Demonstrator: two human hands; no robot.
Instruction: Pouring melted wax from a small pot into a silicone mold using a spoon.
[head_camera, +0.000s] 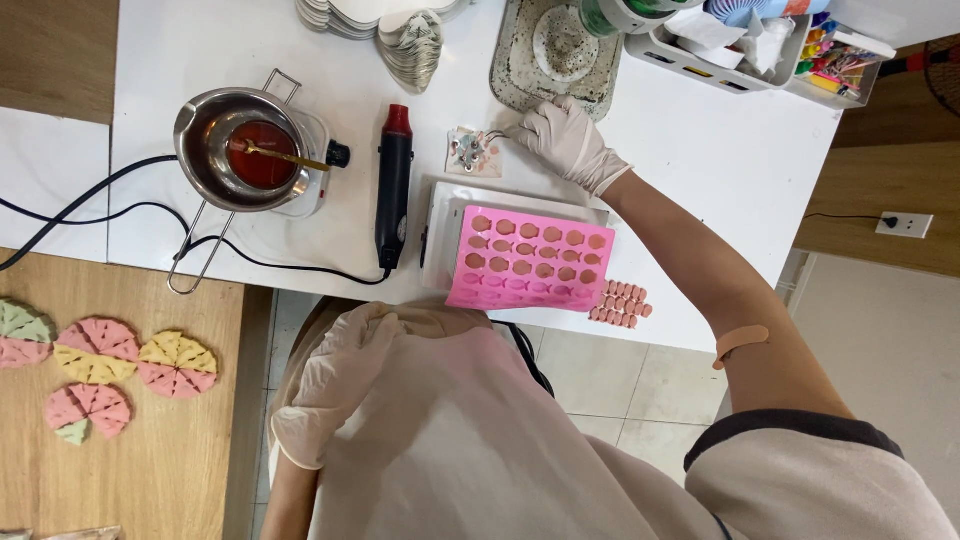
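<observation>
Resting against the apron: gloved left hand (335, 375), loosely curled, holding nothing. Farther off, beside pink mould (530, 258) on white tabletop (720, 170): gloved right hand (562, 140), grip seemingly pinching thin wire (492, 135).

One pink mould (530, 258), one heat gun (393, 185), one melting pot (245, 150) (holding red liquid), two gloved hands.

Lighting was bright, even, soft from overhead. White table (700, 150) a bit blown out, shadows faint. Focus sharp mostly, slight wide-angle bending toward edges.
</observation>
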